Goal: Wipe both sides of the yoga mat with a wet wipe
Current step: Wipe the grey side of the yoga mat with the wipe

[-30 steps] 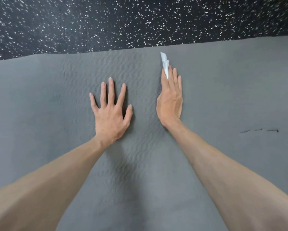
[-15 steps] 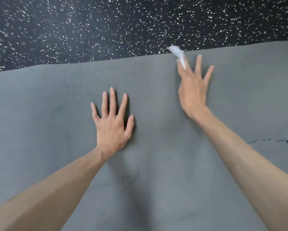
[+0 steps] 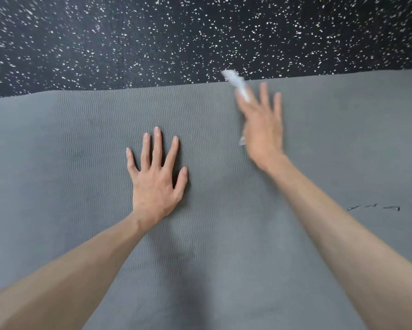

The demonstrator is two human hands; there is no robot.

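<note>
The grey yoga mat (image 3: 81, 163) lies flat across the floor and fills most of the view, its far edge running left to right. My left hand (image 3: 156, 179) rests flat on the mat's middle with its fingers spread. My right hand (image 3: 262, 129) is blurred and lies with straight fingers on the mat near the far edge. Under it is the white wet wipe (image 3: 236, 83). One end of the wipe sticks out past the fingertips and over the mat's edge, and a small corner shows by the palm.
Black rubber floor with white speckles (image 3: 200, 36) lies beyond the mat's far edge. A small dark printed mark (image 3: 374, 207) sits on the mat to the right of my right forearm.
My right hand has slid with the wipe away from me and to the right, reaching the mat's far edge. The left hand has stayed flat in place.
</note>
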